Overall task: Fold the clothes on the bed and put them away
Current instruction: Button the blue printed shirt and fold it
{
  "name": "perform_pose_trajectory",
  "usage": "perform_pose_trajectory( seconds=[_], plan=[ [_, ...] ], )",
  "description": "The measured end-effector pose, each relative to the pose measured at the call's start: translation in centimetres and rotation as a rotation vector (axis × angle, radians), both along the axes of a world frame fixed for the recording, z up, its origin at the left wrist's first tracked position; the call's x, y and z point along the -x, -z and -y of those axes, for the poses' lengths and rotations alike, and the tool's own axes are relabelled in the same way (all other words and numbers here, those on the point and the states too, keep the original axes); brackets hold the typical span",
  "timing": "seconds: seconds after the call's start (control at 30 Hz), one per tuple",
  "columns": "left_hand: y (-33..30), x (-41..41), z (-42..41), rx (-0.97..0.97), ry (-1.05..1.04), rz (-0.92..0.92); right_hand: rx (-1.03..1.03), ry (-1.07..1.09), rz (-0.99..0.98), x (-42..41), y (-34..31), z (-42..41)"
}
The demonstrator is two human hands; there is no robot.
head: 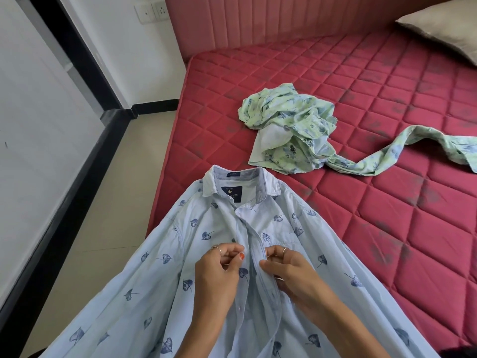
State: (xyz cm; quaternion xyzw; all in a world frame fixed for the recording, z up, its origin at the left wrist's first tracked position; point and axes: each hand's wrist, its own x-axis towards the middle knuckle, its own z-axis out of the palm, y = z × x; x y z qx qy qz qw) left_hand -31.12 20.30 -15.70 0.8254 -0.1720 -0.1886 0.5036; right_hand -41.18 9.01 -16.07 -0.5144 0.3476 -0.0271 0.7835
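Head view | my hands, left [222, 264] and right [284, 267], pinch blue shirt [144, 267] placket | green garment [289, 130] unfolded on bed [387, 202]; nothing folded.

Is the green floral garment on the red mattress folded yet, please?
No. The green floral garment lies crumpled, one sleeve trailing across the red quilted mattress.

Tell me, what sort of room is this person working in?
Most likely a bedroom in a home. There is a bed with a red quilted mattress and padded headboard, a pillow in the far corner, and a crumpled green garment lying loose beyond the blue shirt.
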Motion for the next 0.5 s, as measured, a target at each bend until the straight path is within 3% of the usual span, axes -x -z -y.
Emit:
perform_pose_trajectory(
  seconds=[0.27,0.5],
  plan=[
    [0.3,0.0,0.1,0.009,0.033,-0.086,-0.05,0.037,-0.128,0.1,-0.8,0.9],
    [0.4,0.3,1.2,-0.021,0.067,-0.064,0.191,0.037,-0.114,-0.6,-0.7,-0.3]
  ],
)
